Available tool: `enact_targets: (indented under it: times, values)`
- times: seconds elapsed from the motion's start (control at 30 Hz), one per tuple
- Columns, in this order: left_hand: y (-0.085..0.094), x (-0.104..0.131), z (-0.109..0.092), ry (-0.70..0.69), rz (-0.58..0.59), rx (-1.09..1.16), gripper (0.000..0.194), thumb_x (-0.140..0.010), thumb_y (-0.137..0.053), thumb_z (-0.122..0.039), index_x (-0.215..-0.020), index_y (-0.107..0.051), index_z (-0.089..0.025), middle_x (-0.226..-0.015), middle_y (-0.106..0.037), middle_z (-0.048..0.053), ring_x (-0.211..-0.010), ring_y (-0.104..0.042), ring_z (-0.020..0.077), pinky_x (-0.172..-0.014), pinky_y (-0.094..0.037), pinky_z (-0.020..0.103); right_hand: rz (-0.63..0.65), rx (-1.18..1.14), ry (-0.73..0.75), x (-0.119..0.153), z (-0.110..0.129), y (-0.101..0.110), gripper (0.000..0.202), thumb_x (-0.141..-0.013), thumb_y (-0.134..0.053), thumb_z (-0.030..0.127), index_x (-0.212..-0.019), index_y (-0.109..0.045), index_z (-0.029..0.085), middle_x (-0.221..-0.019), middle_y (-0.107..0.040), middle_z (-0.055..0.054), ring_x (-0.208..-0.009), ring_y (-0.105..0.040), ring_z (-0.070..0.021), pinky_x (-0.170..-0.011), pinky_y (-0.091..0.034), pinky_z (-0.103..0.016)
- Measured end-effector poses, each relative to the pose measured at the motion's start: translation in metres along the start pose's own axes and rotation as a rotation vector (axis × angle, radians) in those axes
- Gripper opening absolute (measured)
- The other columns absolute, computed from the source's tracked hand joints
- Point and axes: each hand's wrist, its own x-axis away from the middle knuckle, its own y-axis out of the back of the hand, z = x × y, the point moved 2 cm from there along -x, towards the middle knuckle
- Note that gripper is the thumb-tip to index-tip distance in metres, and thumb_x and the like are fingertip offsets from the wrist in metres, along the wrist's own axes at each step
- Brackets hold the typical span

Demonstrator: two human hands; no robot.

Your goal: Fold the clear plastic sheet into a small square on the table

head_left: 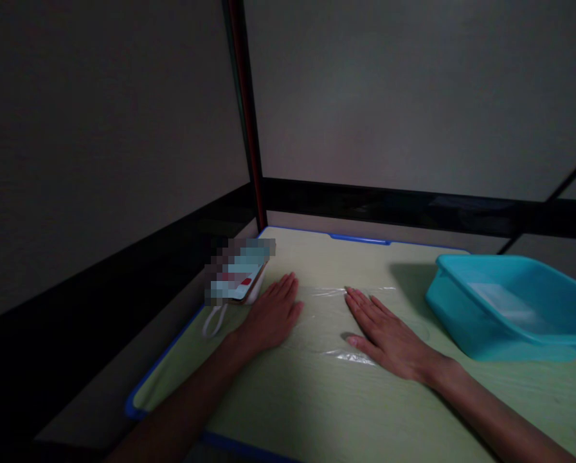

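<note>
Between the fingers of the left hand (pixel 271 316) and right hand (pixel 389 337), one clear film (pixel 321 325) is lying on one table (pixel 288 411). Left fingers are resting close together, right ones slightly spread. Right of them, one tub (pixel 454 321) is holding something pale (pixel 503 302); beside the left fingers, one phone (pixel 242 286) is sitting.

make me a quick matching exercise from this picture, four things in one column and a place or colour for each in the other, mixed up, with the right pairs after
Column one
1. left hand
2. basin
3. clear plastic
4. right hand

Column two
A. spread out on the pale green tabletop, showing between the two hands
B. palm down, the one nearer the teal container
C. palm down, the one nearer the phone-like device
D. teal, with something whitish inside

Right pairs: 1-C, 2-D, 3-A, 4-B
</note>
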Motion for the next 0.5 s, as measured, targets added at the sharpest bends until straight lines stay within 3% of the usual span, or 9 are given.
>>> enact_targets:
  times: [0.13, 0.3, 0.4, 0.5]
  values:
    - [-0.001, 0.0, 0.001, 0.002, -0.011, 0.047, 0.05, -0.086, -0.019, -0.032, -0.127, -0.027, -0.004, -0.135, -0.022, 0.012, -0.125, -0.014, 0.0181, -0.102, -0.017, 0.035, -0.063, -0.286, -0.117, 0.001, -0.003, 0.009, 0.061, -0.084, -0.028, 0.049, -0.133, -0.015, 0.015, -0.138, -0.016, -0.007, -0.125, -0.014, -0.0194, -0.102, -0.012, -0.042]
    - [0.002, 0.001, 0.006, 0.022, -0.086, 0.269, 0.048, -0.087, -0.016, -0.031, -0.129, -0.021, -0.007, -0.136, -0.02, 0.009, -0.125, -0.016, 0.0148, -0.101, -0.019, 0.033, -0.332, -0.719, -0.297, 0.003, -0.017, 0.018, 0.047, -0.086, -0.026, 0.045, -0.123, -0.037, 0.019, -0.129, -0.039, -0.006, -0.119, -0.032, -0.0193, -0.099, -0.021, -0.041]
    - [0.01, 0.003, 0.008, 0.06, -0.179, 0.462, 0.046, -0.088, -0.016, -0.028, -0.13, -0.021, -0.009, -0.135, -0.024, 0.007, -0.124, -0.02, 0.0124, -0.101, -0.02, 0.031, -0.456, -0.748, -0.319, 0.004, -0.022, 0.022, 0.042, -0.086, -0.026, 0.043, -0.115, -0.044, 0.018, -0.115, -0.053, -0.006, -0.112, -0.041, -0.0203, -0.098, -0.023, -0.042]
    - [0.022, 0.008, 0.007, 0.028, -0.285, 0.54, 0.041, -0.087, -0.021, -0.025, -0.124, -0.034, -0.011, -0.13, -0.036, 0.006, -0.12, -0.03, 0.0134, -0.1, -0.023, 0.031, -0.463, -0.604, -0.36, 0.006, -0.022, 0.025, 0.041, -0.086, -0.026, 0.043, -0.111, -0.047, 0.019, -0.103, -0.061, -0.005, -0.103, -0.05, -0.022, -0.093, -0.03, -0.043]
